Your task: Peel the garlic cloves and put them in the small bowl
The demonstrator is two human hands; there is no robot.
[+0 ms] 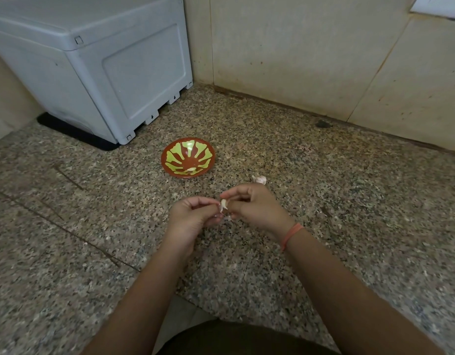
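Observation:
A small red-brown bowl (188,160) with a yellow-green pattern stands on the speckled granite counter (323,201). One pale peeled clove (191,170) lies at its near inner side. In front of the bowl, my left hand (190,219) and my right hand (254,206) meet over the counter. Both pinch a small white garlic clove (223,204) between fingertips and thumbs, with a strip of skin hanging from it. More garlic (259,179) lies on the counter just behind my right hand, partly hidden by it.
A large grey plastic appliance (98,60) on a black mat (75,131) fills the back left. Tiled walls (298,52) close the counter at the back and right. The counter's front edge runs near my body.

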